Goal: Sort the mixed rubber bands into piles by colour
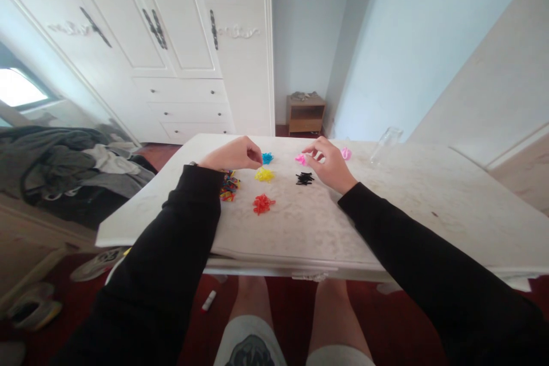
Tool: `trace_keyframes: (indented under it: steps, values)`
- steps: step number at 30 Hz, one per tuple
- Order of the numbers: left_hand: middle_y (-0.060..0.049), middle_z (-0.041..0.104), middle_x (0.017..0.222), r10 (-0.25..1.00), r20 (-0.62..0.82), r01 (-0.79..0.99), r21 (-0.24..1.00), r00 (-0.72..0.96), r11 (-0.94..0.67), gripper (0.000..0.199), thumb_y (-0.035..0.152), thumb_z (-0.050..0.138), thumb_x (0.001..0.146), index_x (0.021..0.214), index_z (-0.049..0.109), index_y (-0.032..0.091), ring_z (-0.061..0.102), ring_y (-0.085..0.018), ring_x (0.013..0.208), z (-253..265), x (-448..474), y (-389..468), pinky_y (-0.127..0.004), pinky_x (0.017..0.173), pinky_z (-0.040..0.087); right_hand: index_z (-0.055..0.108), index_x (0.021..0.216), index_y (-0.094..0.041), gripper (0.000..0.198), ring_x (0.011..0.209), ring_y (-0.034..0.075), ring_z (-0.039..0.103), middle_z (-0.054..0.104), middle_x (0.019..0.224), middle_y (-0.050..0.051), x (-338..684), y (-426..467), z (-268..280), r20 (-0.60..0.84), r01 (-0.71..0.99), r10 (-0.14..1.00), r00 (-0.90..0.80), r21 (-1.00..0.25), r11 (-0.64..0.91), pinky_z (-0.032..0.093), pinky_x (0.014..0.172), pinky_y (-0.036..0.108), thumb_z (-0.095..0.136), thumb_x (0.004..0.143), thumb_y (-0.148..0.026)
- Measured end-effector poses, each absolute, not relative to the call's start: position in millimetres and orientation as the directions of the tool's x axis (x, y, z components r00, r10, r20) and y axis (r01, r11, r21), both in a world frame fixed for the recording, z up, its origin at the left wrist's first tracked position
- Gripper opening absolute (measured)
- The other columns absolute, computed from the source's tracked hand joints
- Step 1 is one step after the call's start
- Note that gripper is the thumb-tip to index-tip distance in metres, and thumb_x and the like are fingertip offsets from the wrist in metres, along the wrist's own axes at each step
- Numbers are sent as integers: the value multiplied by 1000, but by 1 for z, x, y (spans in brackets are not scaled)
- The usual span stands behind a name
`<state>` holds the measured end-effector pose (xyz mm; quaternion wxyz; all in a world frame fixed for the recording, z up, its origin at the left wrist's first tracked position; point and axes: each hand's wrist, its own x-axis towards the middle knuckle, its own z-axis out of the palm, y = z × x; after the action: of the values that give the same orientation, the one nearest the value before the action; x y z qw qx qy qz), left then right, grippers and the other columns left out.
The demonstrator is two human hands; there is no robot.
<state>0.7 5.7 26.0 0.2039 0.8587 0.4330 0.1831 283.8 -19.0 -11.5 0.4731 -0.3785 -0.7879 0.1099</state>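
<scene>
- Red pile (263, 204): on the table (295, 234), nearer than the yellow pile (265, 175).
- Mixed-colour pile (230, 184): left of the yellow pile.
- Black pile (304, 178): right of the yellow pile.
- Left hand (240, 153): just left of and above the yellow pile, fingers bunched together; anything between them is hidden.
- Right hand (328, 163): right of the yellow pile, fingers at the pink pile (301, 159); cannot tell whether they grip.
- Blue pile (267, 158): just beyond the yellow pile.

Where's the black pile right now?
In the head view, the black pile lies right of centre on the table, between the yellow pile and the right hand.
</scene>
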Motion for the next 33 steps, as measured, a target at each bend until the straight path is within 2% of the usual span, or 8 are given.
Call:
trace_keyframes:
  steps: [9,16,20,22,25,27,30,33]
  values:
    - [-2,71,61,841,172,626,596,513,-504,5,21,77,64,67,79,18,61,-14,57,19,0,8,-23,56,44,67,83,-18,8,78,15,56,56,87,2,284,-20,-12,631,494,711,-309,-533,688,48,68,29,60,82,-15]
    - [-2,68,59,844,235,629,577,483,-520,15,29,72,73,72,78,15,54,-11,54,11,-5,20,-22,53,38,68,82,-18,9,76,15,56,55,86,2,284,-16,-14,625,485,711,-323,-536,691,47,69,29,61,80,-14]
    - [-3,66,60,866,333,573,652,373,-497,21,33,70,75,73,76,12,52,-11,54,8,-5,27,-22,52,38,70,83,-17,10,76,15,55,56,86,2,284,-13,-17,614,489,714,-335,-534,689,46,71,30,60,81,-13]
    - [-3,64,61,882,412,496,731,229,-470,24,35,69,77,76,73,12,51,-10,54,7,-3,28,-22,51,39,70,84,-17,12,77,15,56,57,87,2,284,-12,-19,597,492,722,-350,-538,684,46,72,30,59,82,-13]
    - [-1,60,59,904,422,377,827,74,-417,25,37,67,78,78,70,12,49,-9,51,5,3,33,-22,51,40,71,84,-17,12,76,16,56,58,86,3,286,-10,-19,582,504,737,-345,-548,668,46,72,31,59,83,-14]
    - [0,59,57,921,387,343,859,52,-380,22,34,66,77,76,68,13,48,-9,49,3,4,37,-22,51,40,71,84,-17,12,76,16,56,58,88,3,290,-8,-19,579,507,740,-342,-549,664,46,72,31,59,84,-15]
    - [-3,63,62,916,400,375,845,32,-382,24,36,65,78,77,68,13,51,-10,53,4,-7,42,-24,56,44,70,82,-17,12,76,16,57,58,87,4,295,-5,-19,586,516,740,-330,-544,662,46,72,31,58,83,-15]
    - [-6,68,69,926,355,540,759,126,-364,28,38,65,77,81,71,11,57,-13,59,11,-35,41,-25,59,47,70,81,-18,11,77,17,57,59,88,4,297,-2,-20,590,514,735,-334,-540,667,47,72,31,59,83,-17]
